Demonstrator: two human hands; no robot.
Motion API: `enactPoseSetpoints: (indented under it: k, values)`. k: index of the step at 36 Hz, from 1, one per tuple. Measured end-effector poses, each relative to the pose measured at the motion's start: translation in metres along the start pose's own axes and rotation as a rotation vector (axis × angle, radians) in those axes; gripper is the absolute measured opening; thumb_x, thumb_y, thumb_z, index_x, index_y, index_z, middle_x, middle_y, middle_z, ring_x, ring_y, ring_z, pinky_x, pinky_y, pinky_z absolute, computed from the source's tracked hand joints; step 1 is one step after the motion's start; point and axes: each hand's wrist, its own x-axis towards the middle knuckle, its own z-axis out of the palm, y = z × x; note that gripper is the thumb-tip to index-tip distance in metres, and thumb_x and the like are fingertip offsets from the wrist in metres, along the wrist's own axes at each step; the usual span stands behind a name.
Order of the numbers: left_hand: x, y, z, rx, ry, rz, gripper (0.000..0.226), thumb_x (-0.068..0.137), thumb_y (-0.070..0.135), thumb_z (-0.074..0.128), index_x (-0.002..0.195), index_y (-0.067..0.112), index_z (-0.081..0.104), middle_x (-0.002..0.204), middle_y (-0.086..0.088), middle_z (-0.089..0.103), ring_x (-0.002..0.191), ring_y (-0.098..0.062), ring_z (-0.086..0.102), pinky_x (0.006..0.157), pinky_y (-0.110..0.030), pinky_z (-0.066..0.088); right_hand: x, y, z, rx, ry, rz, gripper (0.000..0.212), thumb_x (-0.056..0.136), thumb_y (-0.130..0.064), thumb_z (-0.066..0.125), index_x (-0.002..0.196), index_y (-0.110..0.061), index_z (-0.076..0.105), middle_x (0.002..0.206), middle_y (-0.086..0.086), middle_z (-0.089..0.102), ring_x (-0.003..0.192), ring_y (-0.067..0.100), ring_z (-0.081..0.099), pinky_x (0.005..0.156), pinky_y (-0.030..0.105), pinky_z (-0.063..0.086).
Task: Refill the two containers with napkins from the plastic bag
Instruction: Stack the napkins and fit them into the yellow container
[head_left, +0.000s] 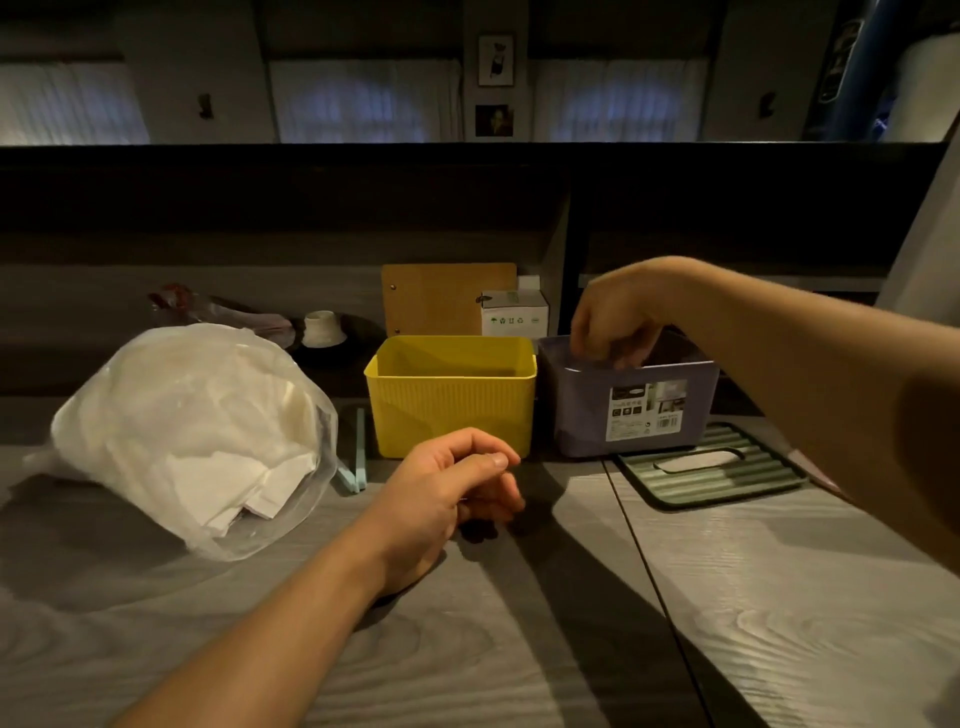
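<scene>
A clear plastic bag (192, 431) full of white napkins lies on the table at the left. The yellow container (451, 410) stands open in the middle with no napkins showing inside. The purple container (631, 410) stands beside it on the right, a label on its front. My left hand (452, 488) hovers just in front of the yellow container, fingers loosely curled and holding nothing. My right hand (615, 325) hangs over the purple container, fingertips down at its near rim. Whether it grips the rim is unclear.
A green ribbed lid (711, 467) with a slot lies right of the purple container. Pale blue chopsticks (356, 462) lie between the bag and the yellow container. A wooden board (441, 296), a small white box (514, 312) and a dark partition stand behind.
</scene>
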Motion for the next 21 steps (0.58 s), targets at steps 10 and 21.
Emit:
enactPoseSetpoints:
  k: [10,21]
  values:
    - [-0.014,0.002,0.002,0.263,0.085,0.020,0.018,0.103,0.021,0.055,0.098,0.016,0.071,0.103,-0.003,0.076,0.097,-0.024,0.072,0.078,-0.032,0.059,-0.071,-0.095,0.026,-0.085,0.408,-0.618,0.021,0.095,-0.013,0.059,0.095,-0.028,0.073,0.092,-0.014,0.064,0.086,0.006,0.061,0.066,0.016,0.045]
    - [-0.090,0.009,-0.081,1.222,0.102,0.118,0.044,0.093,0.036,0.057,0.134,0.021,0.064,0.139,0.005,0.060,0.118,-0.009,0.061,0.104,-0.023,0.047,-0.074,-0.184,0.105,0.026,0.150,-0.815,0.036,0.095,-0.024,0.067,0.130,-0.026,0.061,0.124,-0.005,0.062,0.098,0.009,0.059,0.069,0.014,0.044]
